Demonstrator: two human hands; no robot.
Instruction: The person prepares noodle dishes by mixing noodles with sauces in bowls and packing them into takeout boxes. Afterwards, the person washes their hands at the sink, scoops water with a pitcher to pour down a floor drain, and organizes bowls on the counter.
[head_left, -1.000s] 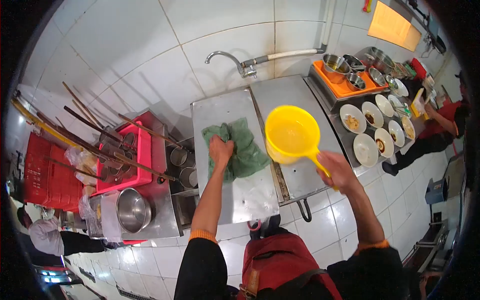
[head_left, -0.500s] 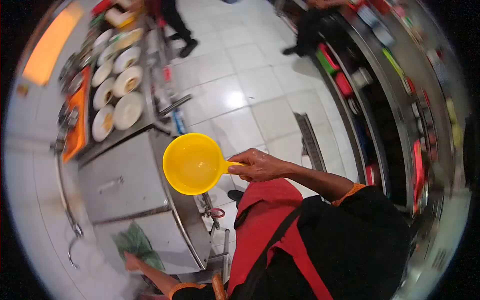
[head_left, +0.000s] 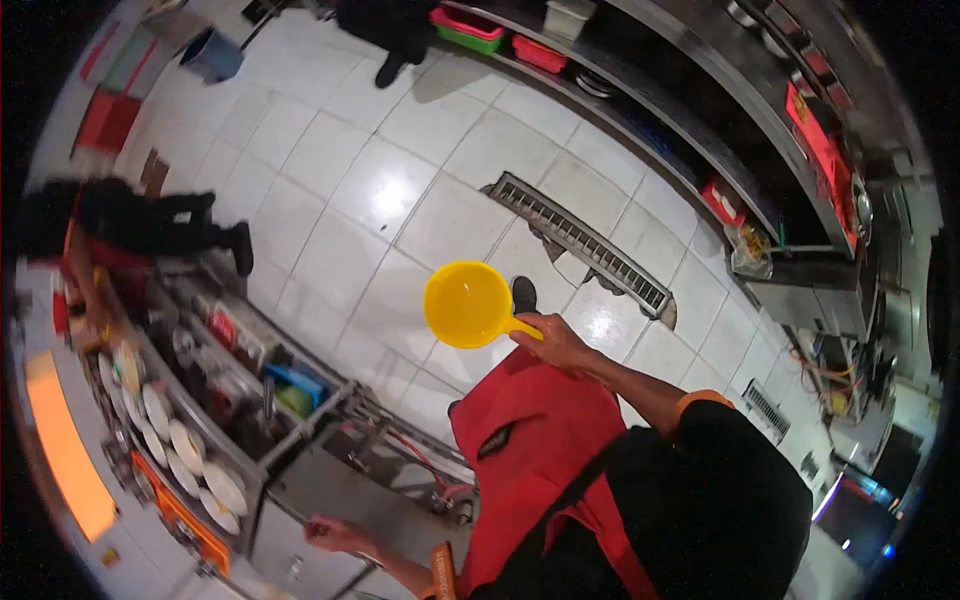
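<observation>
My right hand (head_left: 555,342) is closed around the handle of a yellow water dipper (head_left: 466,304), held out over the floor in front of my red apron. Its round bowl faces up, and I cannot make out how much liquid is inside. My left hand (head_left: 342,536) hovers low at the left, by the edge of a grey metal counter (head_left: 345,495). Nothing shows in its loosely bent fingers, and the green cloth is not visible.
White plates (head_left: 185,445) crowd the counter at left, beside an orange tray (head_left: 190,525). A person (head_left: 150,215) stands past them; another person's legs (head_left: 395,45) show at the top. A floor drain grate (head_left: 585,245) lies ahead. Metal shelves (head_left: 650,120) run along the right.
My view has turned to the right, away from the plates. The dipper stays in my right hand. My left hand has come off the green cloth it was touching.
</observation>
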